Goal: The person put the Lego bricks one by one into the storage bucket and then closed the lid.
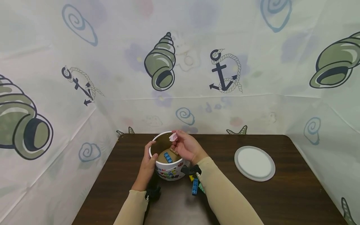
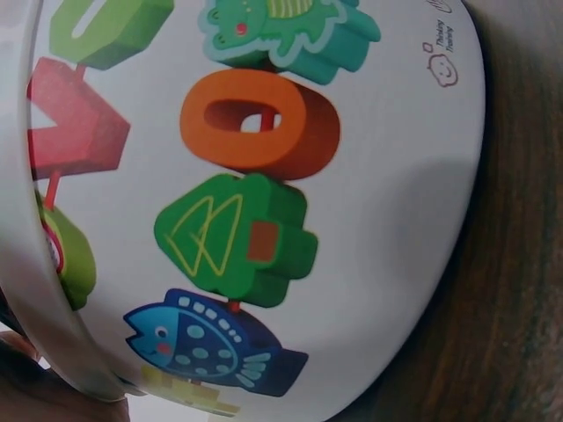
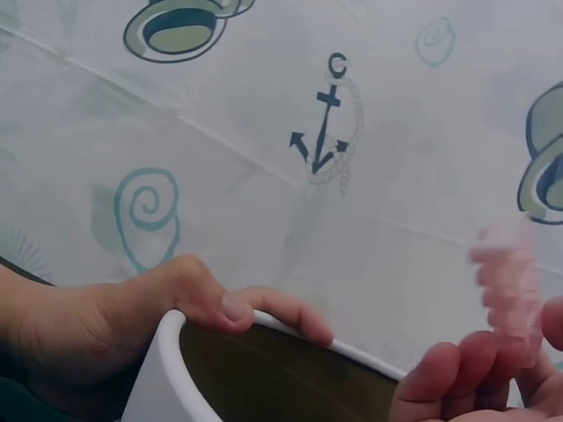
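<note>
A white bucket [image 1: 168, 175] with colourful printed pictures stands on the table. My left hand [image 1: 147, 162] grips its left rim, fingers hooked over the edge in the right wrist view. Over the bucket's mouth, at the right side, my right hand [image 1: 187, 147] pinches a pink toy brick [image 1: 173, 137] between thumb and fingertips. The same pink brick [image 3: 510, 286] looks long and studded up close. Inside the bucket lie a blue brick [image 1: 168, 157] and a tan brick [image 1: 174, 152]. The left wrist view is filled by the bucket's printed side [image 2: 387, 220].
Beside the bucket's right foot, another blue brick [image 1: 195, 187], a yellow brick [image 1: 191, 178] and a green brick [image 1: 201, 188] lie partly under the right forearm. A round white lid or plate [image 1: 254, 163] lies on the right of the dark wooden table [image 1: 292, 193]. A patterned cloth [image 1: 197, 112] hangs behind.
</note>
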`<action>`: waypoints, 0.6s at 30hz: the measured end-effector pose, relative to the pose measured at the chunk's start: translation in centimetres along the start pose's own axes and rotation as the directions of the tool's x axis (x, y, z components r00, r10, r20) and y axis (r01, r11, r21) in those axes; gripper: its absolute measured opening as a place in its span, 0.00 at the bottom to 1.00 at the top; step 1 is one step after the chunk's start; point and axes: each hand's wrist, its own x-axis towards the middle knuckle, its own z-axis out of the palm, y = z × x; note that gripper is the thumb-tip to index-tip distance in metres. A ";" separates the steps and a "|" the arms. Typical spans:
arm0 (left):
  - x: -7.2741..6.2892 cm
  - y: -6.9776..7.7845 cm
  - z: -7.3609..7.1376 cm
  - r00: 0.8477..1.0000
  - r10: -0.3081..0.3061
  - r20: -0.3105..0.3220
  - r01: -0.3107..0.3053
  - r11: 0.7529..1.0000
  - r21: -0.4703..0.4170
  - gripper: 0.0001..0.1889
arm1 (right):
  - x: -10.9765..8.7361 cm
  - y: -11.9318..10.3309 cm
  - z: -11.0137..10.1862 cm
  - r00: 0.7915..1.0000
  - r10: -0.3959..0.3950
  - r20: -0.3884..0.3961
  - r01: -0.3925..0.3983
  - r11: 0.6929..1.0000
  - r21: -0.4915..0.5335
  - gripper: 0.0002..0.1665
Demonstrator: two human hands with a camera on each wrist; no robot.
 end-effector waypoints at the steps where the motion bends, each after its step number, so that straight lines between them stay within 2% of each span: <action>1: 0.0 0.0 0.0 1.000 0.002 -0.001 -0.002 1.000 0.003 0.32 | 0.0 0.0 0.0 1.000 -0.003 -0.003 0.003 1.000 0.000 0.15; 9: 0.0 -0.1 -0.1 1.000 0.012 -0.005 -0.012 1.000 -0.013 0.32 | 0.0 0.1 0.5 1.000 -0.020 -0.021 0.020 1.000 0.006 0.09; 18: 0.1 -0.1 0.0 1.000 0.008 -0.002 -0.008 1.000 -0.027 0.31 | -0.1 0.0 0.5 1.000 -0.021 -0.020 0.021 0.999 0.025 0.08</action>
